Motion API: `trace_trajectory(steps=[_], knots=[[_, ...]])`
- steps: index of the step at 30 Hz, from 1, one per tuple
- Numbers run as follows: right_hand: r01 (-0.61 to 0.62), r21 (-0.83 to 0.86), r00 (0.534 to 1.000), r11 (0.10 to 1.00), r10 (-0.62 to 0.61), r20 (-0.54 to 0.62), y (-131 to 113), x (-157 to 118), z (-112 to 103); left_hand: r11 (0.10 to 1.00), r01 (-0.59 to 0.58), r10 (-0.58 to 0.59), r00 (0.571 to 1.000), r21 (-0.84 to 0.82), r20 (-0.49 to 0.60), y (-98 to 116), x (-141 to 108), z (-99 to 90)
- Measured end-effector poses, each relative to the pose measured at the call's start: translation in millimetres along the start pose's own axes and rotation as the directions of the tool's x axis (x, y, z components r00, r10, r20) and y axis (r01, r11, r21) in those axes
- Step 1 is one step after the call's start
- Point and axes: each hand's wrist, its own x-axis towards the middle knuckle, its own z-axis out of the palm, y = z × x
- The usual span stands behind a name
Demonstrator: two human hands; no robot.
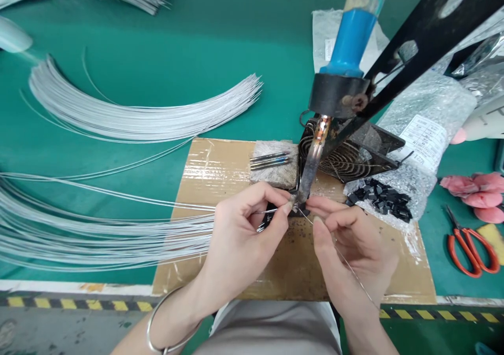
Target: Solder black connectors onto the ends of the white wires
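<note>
My left hand (252, 234) pinches the end of a thin white wire (197, 207) just under the soldering iron tip (305, 187). A small part at its fingertips is too tiny to make out. Between the thumb and fingers of my right hand (354, 244) is a thin strand of solder wire (354, 273), its front end close to the iron's tip and its tail running down over the palm. The soldering iron (348, 45), with a blue grip, is clamped in a black metal bracket (429, 45) and points down between both hands.
White wire bundles (145, 121) lie on the green mat at left. Cardboard (299, 271) lies beneath my hands. Behind are a pad with metal rods (271, 160) and a black fan (346, 155). To the right are black connectors (380, 200), plastic bags (429, 113) and red-handled scissors (472, 250).
</note>
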Motion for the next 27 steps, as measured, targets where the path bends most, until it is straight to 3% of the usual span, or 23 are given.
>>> trace_trajectory(steps=[20,27], knots=[[0.025,-0.03,1.0,0.999,-0.024,0.007,-1.3,-1.3,0.2,1.0,-0.007,0.007,1.0,-0.015,-0.003,0.3,-1.3,0.0],[-0.004,-0.024,0.999,1.0,0.003,-0.045,-6.5,-1.5,4.7,1.0,-0.022,0.022,1.0,-0.016,-0.01,1.1,-2.3,-0.3]])
